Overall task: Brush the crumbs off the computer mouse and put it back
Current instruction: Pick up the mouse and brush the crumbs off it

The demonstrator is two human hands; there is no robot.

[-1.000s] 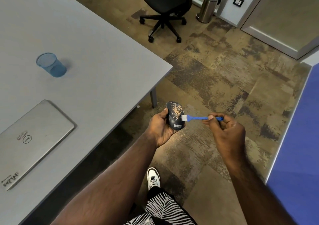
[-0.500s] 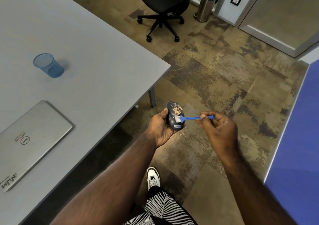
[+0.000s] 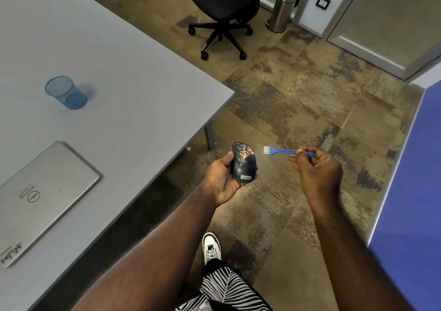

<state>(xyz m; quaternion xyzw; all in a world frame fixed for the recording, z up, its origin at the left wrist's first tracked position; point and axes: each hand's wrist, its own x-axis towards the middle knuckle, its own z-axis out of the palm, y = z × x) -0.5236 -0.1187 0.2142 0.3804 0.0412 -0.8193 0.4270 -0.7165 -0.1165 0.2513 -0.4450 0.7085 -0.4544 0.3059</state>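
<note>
Far left of frame: closed silver Dell laptop lies on the grey table, its near corner cut off by the frame edge. Above it, a blue mesh pen cup stands upright, well apart from the laptop.

Centre: left hand is wrapped around a dark Lenovo computer mouse, palm under it, thumb on the left side; other fingers are hidden behind the body. The mouse is held in the air over the carpet, just off the table's corner, top face up.

Tan crumbs cover the upper half of the shell; the lower half near the logo looks mostly clean.

Right of centre: small blue brush, white bristles pointing at the mouse, just beside it, not touching. Right hand pinches the handle's far end between thumb and curled fingers; the handle end is partly buried in the grip.

Progress estimate: brushing partway, a good patch of crumbs left. The put-back on the table is not yet done.

Can't make out: mouse underside, scroll wheel gaps, or crumbs on the patterned carpet.
</note>
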